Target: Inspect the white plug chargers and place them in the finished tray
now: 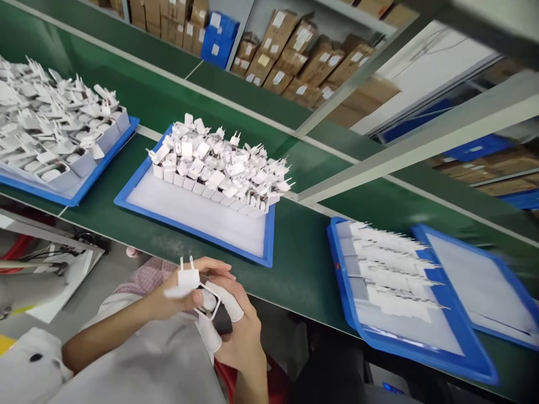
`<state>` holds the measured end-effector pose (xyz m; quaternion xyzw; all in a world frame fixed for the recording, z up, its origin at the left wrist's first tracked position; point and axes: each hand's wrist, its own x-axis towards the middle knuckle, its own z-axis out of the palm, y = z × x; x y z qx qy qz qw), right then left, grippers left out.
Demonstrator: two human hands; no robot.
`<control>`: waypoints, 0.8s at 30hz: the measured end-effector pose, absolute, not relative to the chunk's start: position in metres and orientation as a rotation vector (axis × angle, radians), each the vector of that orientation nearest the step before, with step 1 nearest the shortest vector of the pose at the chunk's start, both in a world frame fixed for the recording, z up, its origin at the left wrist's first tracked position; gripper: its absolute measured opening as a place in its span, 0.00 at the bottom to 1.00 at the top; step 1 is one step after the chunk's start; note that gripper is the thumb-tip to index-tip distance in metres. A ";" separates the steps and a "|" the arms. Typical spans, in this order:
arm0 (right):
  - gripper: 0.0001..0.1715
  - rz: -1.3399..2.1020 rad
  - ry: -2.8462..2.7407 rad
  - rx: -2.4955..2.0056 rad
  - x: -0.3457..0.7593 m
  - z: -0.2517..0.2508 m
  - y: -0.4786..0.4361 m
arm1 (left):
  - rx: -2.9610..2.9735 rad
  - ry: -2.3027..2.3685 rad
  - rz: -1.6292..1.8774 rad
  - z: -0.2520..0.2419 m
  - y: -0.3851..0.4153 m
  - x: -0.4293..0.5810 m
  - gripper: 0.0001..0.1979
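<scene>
In front of my body, above my lap, my left hand pinches a white two-pin plug piece with its pins pointing up. White covers wrap some of my fingertips. My right hand grips an open white charger housing by its sides, its rectangular opening turned toward me. The plug piece and the housing are close together; whether wires join them is hidden by my fingers. Beyond my hands lies a blue tray with many similar white plug pieces and housings packed in rows.
Another blue-rimmed tray with many white parts stands at the left. To the right, a blue tray holds rows of white plugs, beside a further lined tray. A metal post crosses the green bench. Cardboard boxes fill shelves behind.
</scene>
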<state>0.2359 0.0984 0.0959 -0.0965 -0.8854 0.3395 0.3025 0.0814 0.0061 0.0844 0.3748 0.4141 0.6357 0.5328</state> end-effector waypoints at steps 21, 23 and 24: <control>0.21 0.809 -2.157 -0.441 0.229 0.080 0.067 | 1.401 1.824 1.678 0.106 -0.007 0.099 0.33; 0.20 0.761 -2.181 -0.449 0.225 0.083 0.064 | 1.250 1.778 1.623 0.104 -0.009 0.094 0.35; 0.20 0.746 -2.191 -0.473 0.223 0.083 0.062 | 1.158 1.747 1.598 0.103 -0.011 0.092 0.37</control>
